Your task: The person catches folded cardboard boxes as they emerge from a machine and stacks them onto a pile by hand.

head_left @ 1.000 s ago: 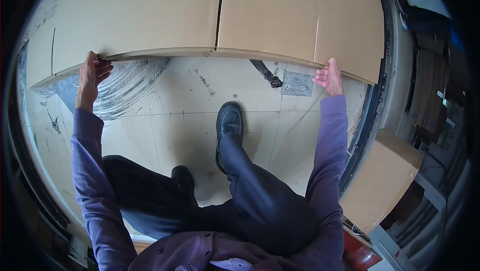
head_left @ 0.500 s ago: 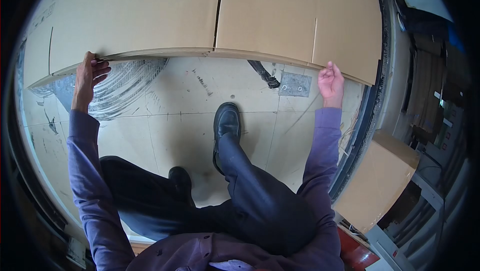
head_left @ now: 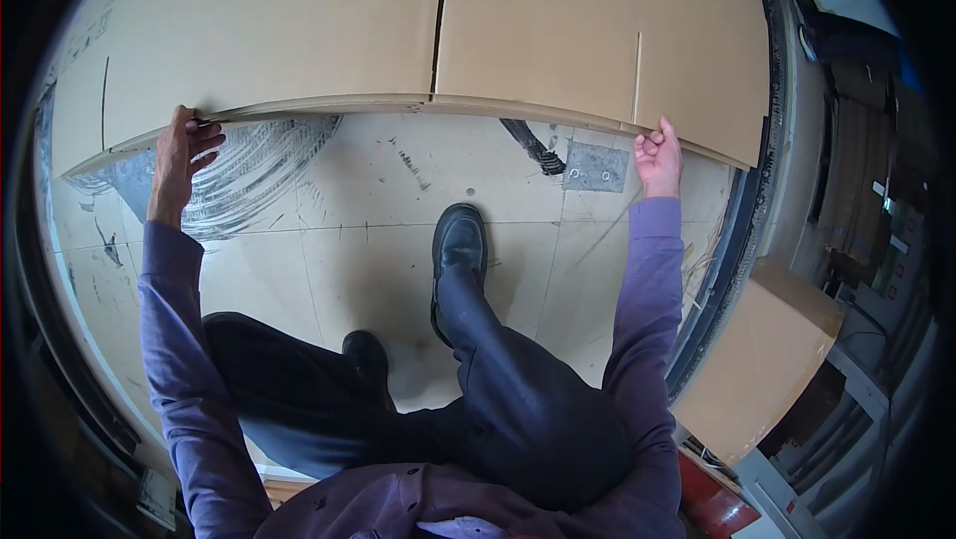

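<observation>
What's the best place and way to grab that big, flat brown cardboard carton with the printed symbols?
I'd take the carton by its long near edge, from the person's side, thumbs above and fingers beneath, since that edge is thin. It is wide, so grip far apart, where the left hand and right hand are.

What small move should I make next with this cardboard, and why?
Probably settle the right hand firmly on the near edge of the cardboard: its fingers are curled right by that edge, and the left hand is at the same edge.
</observation>
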`<state>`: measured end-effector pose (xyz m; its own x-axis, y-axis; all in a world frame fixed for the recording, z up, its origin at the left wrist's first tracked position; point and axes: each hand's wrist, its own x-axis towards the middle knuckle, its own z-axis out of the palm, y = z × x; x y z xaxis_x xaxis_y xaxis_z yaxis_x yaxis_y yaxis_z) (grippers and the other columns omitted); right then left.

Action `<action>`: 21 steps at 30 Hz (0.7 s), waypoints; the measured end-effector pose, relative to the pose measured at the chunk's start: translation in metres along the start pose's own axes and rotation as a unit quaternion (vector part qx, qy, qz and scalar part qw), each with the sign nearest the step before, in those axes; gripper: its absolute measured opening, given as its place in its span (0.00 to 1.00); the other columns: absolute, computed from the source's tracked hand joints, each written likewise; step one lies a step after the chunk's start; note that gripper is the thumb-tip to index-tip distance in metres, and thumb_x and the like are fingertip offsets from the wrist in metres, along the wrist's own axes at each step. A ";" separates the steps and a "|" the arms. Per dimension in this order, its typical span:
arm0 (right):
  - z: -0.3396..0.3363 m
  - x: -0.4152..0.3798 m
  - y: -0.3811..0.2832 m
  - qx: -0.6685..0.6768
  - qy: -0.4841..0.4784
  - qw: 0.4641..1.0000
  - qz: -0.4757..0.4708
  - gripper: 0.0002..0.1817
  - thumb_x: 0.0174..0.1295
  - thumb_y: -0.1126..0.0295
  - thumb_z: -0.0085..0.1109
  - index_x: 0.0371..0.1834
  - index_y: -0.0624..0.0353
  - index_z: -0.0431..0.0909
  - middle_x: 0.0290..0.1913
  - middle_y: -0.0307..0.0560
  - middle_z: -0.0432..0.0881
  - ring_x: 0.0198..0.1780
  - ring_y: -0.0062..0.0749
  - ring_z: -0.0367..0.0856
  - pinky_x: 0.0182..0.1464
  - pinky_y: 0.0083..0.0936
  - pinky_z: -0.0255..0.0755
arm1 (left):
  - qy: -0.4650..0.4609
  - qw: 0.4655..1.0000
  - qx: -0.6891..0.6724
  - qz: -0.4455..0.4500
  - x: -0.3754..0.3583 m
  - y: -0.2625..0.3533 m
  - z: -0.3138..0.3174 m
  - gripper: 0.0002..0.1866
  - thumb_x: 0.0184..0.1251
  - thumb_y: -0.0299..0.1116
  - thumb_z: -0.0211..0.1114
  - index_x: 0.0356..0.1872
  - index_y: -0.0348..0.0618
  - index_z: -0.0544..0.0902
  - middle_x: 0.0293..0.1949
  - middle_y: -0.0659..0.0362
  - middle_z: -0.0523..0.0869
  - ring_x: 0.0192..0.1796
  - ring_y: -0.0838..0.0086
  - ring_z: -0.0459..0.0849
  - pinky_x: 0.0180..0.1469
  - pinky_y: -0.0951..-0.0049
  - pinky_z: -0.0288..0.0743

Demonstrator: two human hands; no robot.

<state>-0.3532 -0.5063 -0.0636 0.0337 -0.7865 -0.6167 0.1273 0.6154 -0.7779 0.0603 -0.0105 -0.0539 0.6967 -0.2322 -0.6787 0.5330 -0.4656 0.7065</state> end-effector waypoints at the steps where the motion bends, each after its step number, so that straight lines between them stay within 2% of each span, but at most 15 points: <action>1: -0.001 0.001 0.000 -0.001 -0.002 1.000 -0.005 0.08 0.58 0.63 0.58 0.29 0.50 0.69 0.12 0.29 0.60 0.10 0.17 0.52 0.24 0.21 0.67 | 0.001 1.000 -0.003 -0.001 0.001 -0.001 0.000 0.26 0.60 0.58 0.48 0.41 0.42 0.72 0.35 0.58 0.82 0.41 0.71 0.81 0.43 0.70 0.68; 4: -0.003 -0.002 -0.009 -0.009 -0.022 1.000 0.003 0.12 0.57 0.59 0.58 0.29 0.51 0.68 0.12 0.31 0.60 0.10 0.17 0.53 0.24 0.24 0.69 | 0.003 1.000 0.001 -0.002 0.002 -0.001 0.000 0.26 0.60 0.58 0.48 0.42 0.42 0.72 0.35 0.58 0.82 0.42 0.71 0.81 0.43 0.70 0.68; 7: 0.001 0.002 -0.011 -0.110 0.014 0.994 -0.001 0.15 0.55 0.55 0.59 0.28 0.53 0.67 0.12 0.32 0.60 0.10 0.17 0.53 0.24 0.25 0.70 | 0.004 1.000 0.010 -0.003 -0.002 0.003 0.002 0.26 0.60 0.57 0.49 0.42 0.43 0.71 0.35 0.58 0.82 0.42 0.70 0.81 0.43 0.70 0.67; 10: 0.002 0.002 -0.008 -0.151 0.068 0.986 -0.022 0.16 0.54 0.56 0.60 0.28 0.55 0.68 0.12 0.33 0.60 0.10 0.18 0.54 0.24 0.24 0.71 | 0.008 1.000 0.010 -0.008 0.000 0.001 0.000 0.25 0.59 0.57 0.49 0.42 0.43 0.71 0.35 0.58 0.82 0.42 0.70 0.81 0.43 0.69 0.67; 13: 0.002 0.000 -0.002 -0.062 0.053 0.996 -0.039 0.13 0.56 0.59 0.60 0.32 0.55 0.70 0.11 0.32 0.59 0.10 0.17 0.53 0.22 0.21 0.70 | 0.006 1.000 0.013 -0.007 -0.004 0.005 0.002 0.25 0.59 0.57 0.49 0.42 0.44 0.72 0.36 0.58 0.82 0.42 0.71 0.80 0.43 0.69 0.67; 16: -0.012 0.011 0.002 0.076 -0.091 0.993 -0.013 0.11 0.58 0.62 0.59 0.36 0.55 0.72 0.12 0.31 0.59 0.10 0.17 0.53 0.23 0.21 0.70 | 0.009 1.000 0.014 -0.005 -0.005 0.006 0.002 0.25 0.58 0.56 0.50 0.42 0.43 0.72 0.37 0.57 0.81 0.42 0.71 0.80 0.43 0.69 0.67; 21: -0.007 0.010 0.007 0.004 -0.036 0.999 -0.027 0.08 0.60 0.64 0.57 0.38 0.54 0.73 0.11 0.31 0.57 0.10 0.17 0.51 0.27 0.25 0.71 | 0.034 0.999 -0.010 0.022 -0.002 0.000 0.002 0.25 0.58 0.55 0.51 0.41 0.41 0.72 0.38 0.56 0.81 0.44 0.70 0.80 0.46 0.69 0.69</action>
<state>-0.3586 -0.5096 -0.0763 0.0979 -0.8204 -0.5634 0.1392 0.5718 -0.8085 0.0580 -0.0123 -0.0530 0.7504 -0.1926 -0.6323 0.5104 -0.4392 0.7394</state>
